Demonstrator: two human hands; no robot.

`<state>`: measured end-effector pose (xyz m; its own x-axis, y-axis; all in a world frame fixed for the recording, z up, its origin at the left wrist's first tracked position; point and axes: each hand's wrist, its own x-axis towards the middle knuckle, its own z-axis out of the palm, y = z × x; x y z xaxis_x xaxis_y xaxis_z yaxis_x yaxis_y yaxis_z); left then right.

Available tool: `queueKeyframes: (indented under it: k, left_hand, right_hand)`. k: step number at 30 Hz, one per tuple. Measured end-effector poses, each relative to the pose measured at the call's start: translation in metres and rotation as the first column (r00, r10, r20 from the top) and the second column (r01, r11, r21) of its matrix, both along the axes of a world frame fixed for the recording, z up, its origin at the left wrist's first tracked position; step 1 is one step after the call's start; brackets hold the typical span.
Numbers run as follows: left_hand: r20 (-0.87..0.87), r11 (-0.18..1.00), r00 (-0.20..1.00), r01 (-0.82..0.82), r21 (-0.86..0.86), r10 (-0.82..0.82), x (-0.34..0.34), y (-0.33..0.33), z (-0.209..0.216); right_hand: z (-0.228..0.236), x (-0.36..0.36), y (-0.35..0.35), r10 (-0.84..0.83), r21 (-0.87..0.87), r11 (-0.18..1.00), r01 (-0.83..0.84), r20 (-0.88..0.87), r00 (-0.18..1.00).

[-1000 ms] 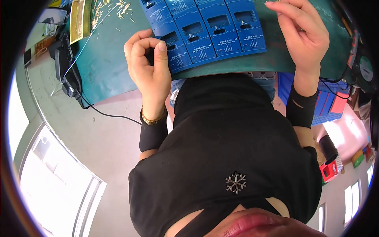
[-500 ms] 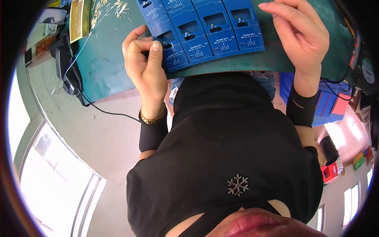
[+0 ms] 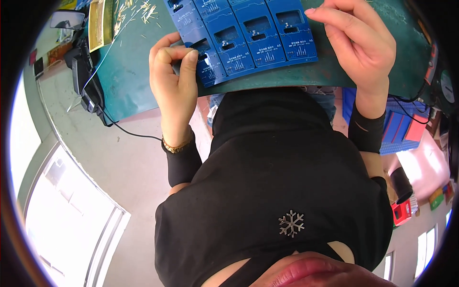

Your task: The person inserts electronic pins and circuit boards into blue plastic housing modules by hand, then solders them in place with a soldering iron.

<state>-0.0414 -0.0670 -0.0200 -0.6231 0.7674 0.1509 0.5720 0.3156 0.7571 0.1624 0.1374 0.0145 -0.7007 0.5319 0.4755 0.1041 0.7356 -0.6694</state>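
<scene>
A blue circuit board panel (image 3: 267,55), divided into several like boards with rectangular cutouts, lies at the far middle, its top cut off by the picture's edge. My left hand (image 3: 174,83) is closed at the panel's left side, thumb and curled index finger pinching its edge; a further finger reaches along that edge above. Whether something small is also in this pinch, I cannot tell. At the panel's upper right edge, my right hand (image 3: 366,48) has its index fingertip at the board, with its other fingers loosely bent and apart. Nothing shows between them.
A green work mat (image 3: 129,91) covers the table. Thin gold-coloured pins (image 3: 149,13) lie scattered beside a yellow tray (image 3: 97,26) at far left. A black device (image 3: 85,79) with a cable (image 3: 131,135) stands at the table's left edge. Blue crates (image 3: 394,131) are below right.
My right hand has shifted slightly left, its index fingertip now closer to the panel's edge. My left hand stays at the left edge. The whole view has shifted a little.
</scene>
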Motion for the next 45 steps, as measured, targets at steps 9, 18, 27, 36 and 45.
queueKeyframes:
  k: [9, 18, 27, 36, 45]
  left_hand:
    - [-0.259, 0.997, 0.963, 0.074, 0.0, -0.072, -0.005, -0.006, 0.004]
    - [-0.148, 0.991, 0.987, 0.076, 0.106, -0.059, -0.002, -0.011, -0.004]
    - [-0.295, 0.992, 0.951, 0.109, 0.062, -0.087, 0.002, -0.007, 0.0]
    - [-0.378, 0.994, 0.922, 0.106, 0.034, -0.085, 0.003, -0.004, 0.0]
    - [-0.416, 0.992, 0.902, 0.128, 0.008, -0.113, 0.003, -0.003, 0.006]
  right_hand:
    - [0.006, 0.001, -0.001, 0.035, 0.036, 0.999, -0.037, 0.072, 0.997]
    - [0.006, -0.001, -0.001, 0.039, 0.024, 0.999, -0.041, 0.088, 0.995]
    - [0.003, -0.001, -0.003, 0.0, 0.013, 1.0, -0.002, 0.105, 0.994]
    - [0.007, -0.003, -0.006, 0.007, -0.04, 0.999, -0.003, 0.119, 0.993]
    - [-0.032, 0.003, 0.01, 0.124, 0.113, 0.987, -0.113, -0.097, 0.988]
